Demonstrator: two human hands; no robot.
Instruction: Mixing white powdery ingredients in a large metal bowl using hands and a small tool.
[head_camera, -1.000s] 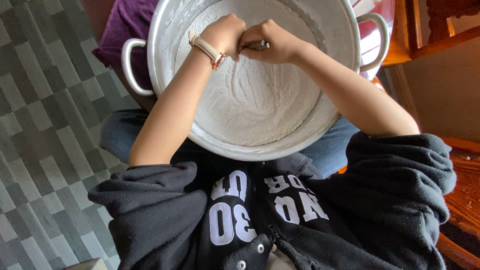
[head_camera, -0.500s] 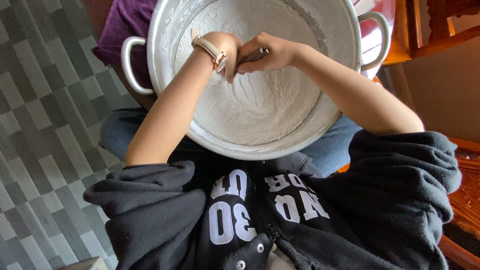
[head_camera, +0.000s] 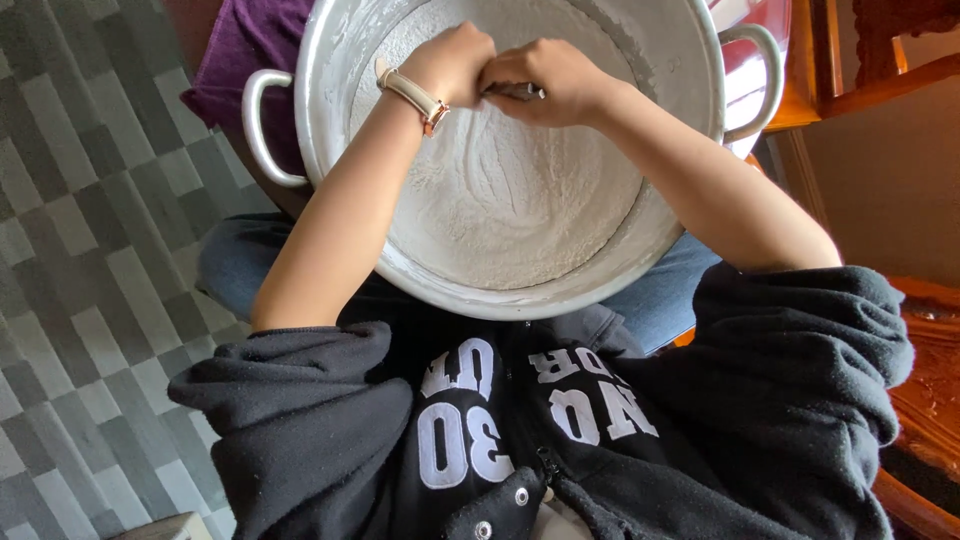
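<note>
A: Where are your hands rn?

B: Both over the big round silver metal pot (head_camera: 330, 60) w/ two loop handles, which sits on your lap. Your left hand (head_camera: 455, 62) and right hand (head_camera: 550, 78) are fisted, knuckles touching, above the white flour (head_camera: 500, 200) filling the pot.

A: Holding what?

B: A thin dark metal utensil handle (head_camera: 515, 91). Only a short bit shows between your fists. Your right hand is clamped round it. Left is curled tight right against it, but can't tell if it actually grips the handle. The working end is hidden under your hands.

A: Flour state?

B: Loose, w/ curved grooves across the surface; a dusty film coats the pot's inner wall.

A: Anything else nearby?

B: Cream-strap wristwatch w/ rose-gold case (head_camera: 420, 100) on your left wrist. Black hooded sweatshirt (head_camera: 560, 440) sleeves are pushed up. Purple cloth (head_camera: 245, 45) lies behind the pot, grey checked floor tiles (head_camera: 90, 250) on your left, carved wooden furniture (head_camera: 930, 360) on your right.
</note>
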